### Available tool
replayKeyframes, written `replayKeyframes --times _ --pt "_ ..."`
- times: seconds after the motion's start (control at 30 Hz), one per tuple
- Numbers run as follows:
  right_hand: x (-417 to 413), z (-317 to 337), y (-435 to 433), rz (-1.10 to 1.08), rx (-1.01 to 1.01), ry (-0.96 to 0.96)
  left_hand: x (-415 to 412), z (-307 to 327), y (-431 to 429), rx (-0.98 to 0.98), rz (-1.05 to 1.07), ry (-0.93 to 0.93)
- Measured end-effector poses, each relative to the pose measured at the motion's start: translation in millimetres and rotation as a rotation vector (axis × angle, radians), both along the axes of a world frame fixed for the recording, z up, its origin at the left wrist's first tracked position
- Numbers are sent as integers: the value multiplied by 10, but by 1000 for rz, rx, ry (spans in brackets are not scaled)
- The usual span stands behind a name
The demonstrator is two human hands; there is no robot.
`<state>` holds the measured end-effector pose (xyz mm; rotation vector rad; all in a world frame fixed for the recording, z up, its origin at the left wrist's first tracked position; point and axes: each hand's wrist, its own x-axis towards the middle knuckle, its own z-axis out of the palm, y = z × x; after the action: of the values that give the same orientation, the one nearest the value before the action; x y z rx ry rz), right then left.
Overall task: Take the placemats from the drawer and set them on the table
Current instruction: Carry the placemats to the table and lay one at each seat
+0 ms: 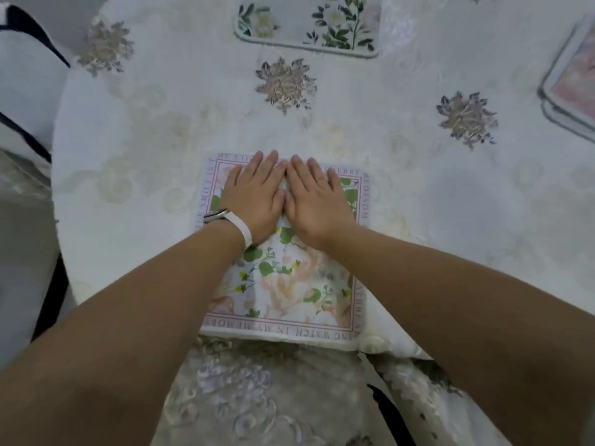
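A floral placemat (289, 284) with a pink lettered border lies flat at the near edge of the round table (145, 156). My left hand (254, 194) and my right hand (315, 197) rest side by side, palms down and fingers spread, on its far half. Neither hand grips anything. A second placemat (309, 27) with green and dark flowers lies at the far side. More placemats (570, 85), stacked and pinkish, lie at the right edge, partly out of view.
The table wears a white cloth with embroidered grey flowers (286, 85). A chair with a white and dark cushion (22, 82) stands at the left. The patterned cloth hangs down below the near edge (257, 397).
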<state>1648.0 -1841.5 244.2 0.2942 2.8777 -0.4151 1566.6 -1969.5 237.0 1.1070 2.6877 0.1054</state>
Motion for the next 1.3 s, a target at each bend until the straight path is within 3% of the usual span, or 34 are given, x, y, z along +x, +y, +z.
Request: replayKeyframes --times 0.33,0.73,0.8,0.9,0.97,1.3 --pt "4 -26 75 -19 48 17 9 -8 -3 -10 112 -12" --pt "544 -58 341 -448 41 -8 66 -8 -391 -63 414 -20" --pt "618 -7 230 -412 55 26 188 29 -478 -61 357 -8" --pt "646 42 -102 -119 29 104 394 56 -505 -1 -33 -15" --pt "643 -1 -344 13 21 88 523 34 -458 4 -182 -31" --pt "817 -21 -118 -185 65 -9 629 15 -612 -12 153 -29"
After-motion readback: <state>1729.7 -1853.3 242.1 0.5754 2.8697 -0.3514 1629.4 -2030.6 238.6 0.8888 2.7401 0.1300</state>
